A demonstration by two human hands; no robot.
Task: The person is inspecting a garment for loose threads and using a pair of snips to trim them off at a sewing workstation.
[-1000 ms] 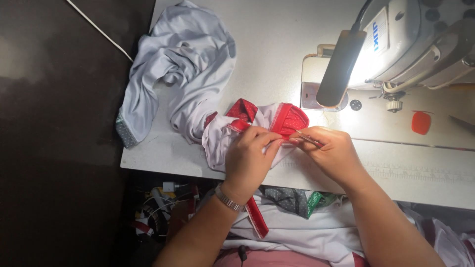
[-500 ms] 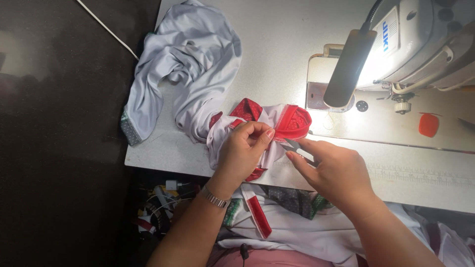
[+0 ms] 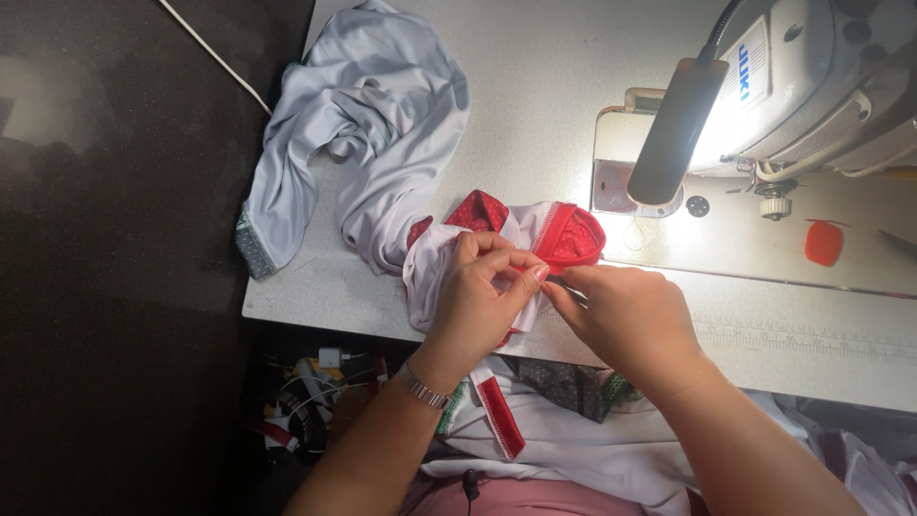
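The left hand (image 3: 478,291) pinches a white-and-red garment (image 3: 535,234) on the desk (image 3: 535,86); the right hand (image 3: 630,320) has its fingers closed around a small dark tool (image 3: 564,283) touching the fabric.

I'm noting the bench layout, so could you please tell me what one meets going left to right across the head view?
Dark floor → grey garment → left hand pinching the red-and-white fabric piece → right hand → lamp head → sewing machine → small red object.

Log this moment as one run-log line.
left hand: pinching red-and-white fabric piece | right hand: holding small dark metal tool at fabric | nearby: white sewing machine
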